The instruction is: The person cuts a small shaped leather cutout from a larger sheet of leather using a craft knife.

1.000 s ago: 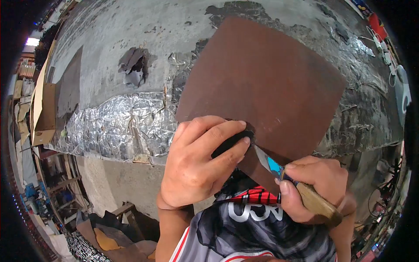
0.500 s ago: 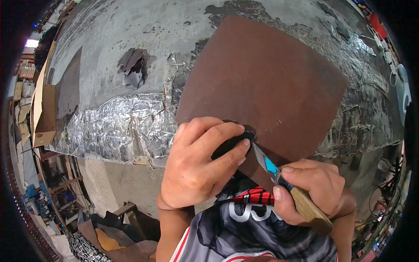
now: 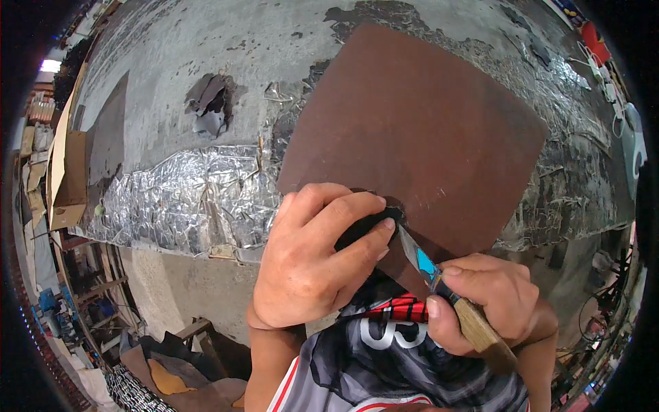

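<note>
My left hand (image 3: 309,257) is closed on a small black piece (image 3: 362,226), perhaps leather, pinching it near the front edge of a brown board (image 3: 419,130). Much of the black piece is hidden under my fingers. From the right, my right hand (image 3: 491,295) grips the wooden handle of a knife (image 3: 477,326), thumb lying along its top. The blade has a turquoise patch near the handle, and its tip is right at the black piece beside my left thumb. The board lies askew on the table, its near corner reaching toward my body.
The worn grey table (image 3: 158,89) has silvery tape along its front. A crumpled dark scrap (image 3: 209,103) lies on it to the left. At the left end stands a cardboard box (image 3: 68,182). Brown and black leather-like pieces (image 3: 182,374) lie below, lower left. Cables (image 3: 604,79) run along the right edge.
My right hand and the knife have shifted very slightly, the handle's end tilting a little. My left hand keeps its hold on the black piece, and the board has stayed put.
</note>
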`<state>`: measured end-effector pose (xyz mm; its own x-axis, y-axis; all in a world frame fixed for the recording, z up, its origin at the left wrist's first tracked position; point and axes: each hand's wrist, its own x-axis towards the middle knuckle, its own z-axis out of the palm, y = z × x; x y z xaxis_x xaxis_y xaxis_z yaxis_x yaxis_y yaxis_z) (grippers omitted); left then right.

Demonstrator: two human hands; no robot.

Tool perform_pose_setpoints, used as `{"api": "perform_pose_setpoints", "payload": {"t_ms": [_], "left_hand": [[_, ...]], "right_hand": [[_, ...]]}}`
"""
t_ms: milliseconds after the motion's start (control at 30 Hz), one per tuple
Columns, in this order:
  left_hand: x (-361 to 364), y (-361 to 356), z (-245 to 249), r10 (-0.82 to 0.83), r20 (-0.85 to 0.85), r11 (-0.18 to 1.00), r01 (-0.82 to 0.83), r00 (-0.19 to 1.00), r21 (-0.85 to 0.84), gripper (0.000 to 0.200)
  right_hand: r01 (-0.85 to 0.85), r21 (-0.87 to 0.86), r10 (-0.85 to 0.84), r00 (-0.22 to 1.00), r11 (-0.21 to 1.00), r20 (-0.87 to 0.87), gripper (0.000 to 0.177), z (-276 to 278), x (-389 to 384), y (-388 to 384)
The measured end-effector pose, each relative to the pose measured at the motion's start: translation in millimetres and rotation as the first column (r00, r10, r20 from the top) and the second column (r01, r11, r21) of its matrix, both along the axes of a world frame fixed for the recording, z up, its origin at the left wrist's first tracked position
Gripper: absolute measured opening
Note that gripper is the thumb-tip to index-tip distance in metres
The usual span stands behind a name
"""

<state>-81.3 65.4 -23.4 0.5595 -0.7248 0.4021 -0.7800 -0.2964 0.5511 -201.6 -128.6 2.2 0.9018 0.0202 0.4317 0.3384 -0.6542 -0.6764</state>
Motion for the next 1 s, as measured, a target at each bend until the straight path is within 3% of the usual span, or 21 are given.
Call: {"api": "perform_pose_setpoints", "payload": {"t_ms": [400, 600, 700, 800, 900, 1000], "left_hand": [[-4, -2, -4, 0.062, 0.060, 0.998, -0.060, 0.996, -0.021, 0.043], [-2, 2, -7, -0.010, 0.118, 1.000, 0.010, 0.993, 0.003, 0.037], [-10, -5, 1, 0.067, 0.071, 0.993, -0.073, 0.995, 0.090, 0.036], [-12, -8, 2, 0.097, 0.053, 0.993, -0.100, 0.994, 0.059, 0.035], [-9, -11, 1, 0.079, 0.064, 0.997, -0.080, 0.995, 0.007, 0.036], [-8, -2, 6, 0.020, 0.030, 0.997, -0.022, 0.999, 0.071, 0.040]], "right_hand": [[-0.032, 0.021, 0.032, 0.999, 0.999, 0.016, 0.042, -1, 1, -4], [-0.035, 0.040, 0.035, 0.999, 0.999, 0.013, 0.044, -4, 0, -2], [-0.032, 0.047, 0.031, 0.999, 0.998, 0.019, 0.043, -3, 1, 0], [-0.026, 0.056, 0.027, 0.999, 0.998, -0.019, 0.042, 0, 2, -1], [-0.042, 0.063, 0.047, 0.996, 0.997, -0.079, 0.040, 1, 1, -6], [-0.033, 0.008, 0.034, 0.996, 0.999, -0.078, 0.037, 2, 2, -8]]}}
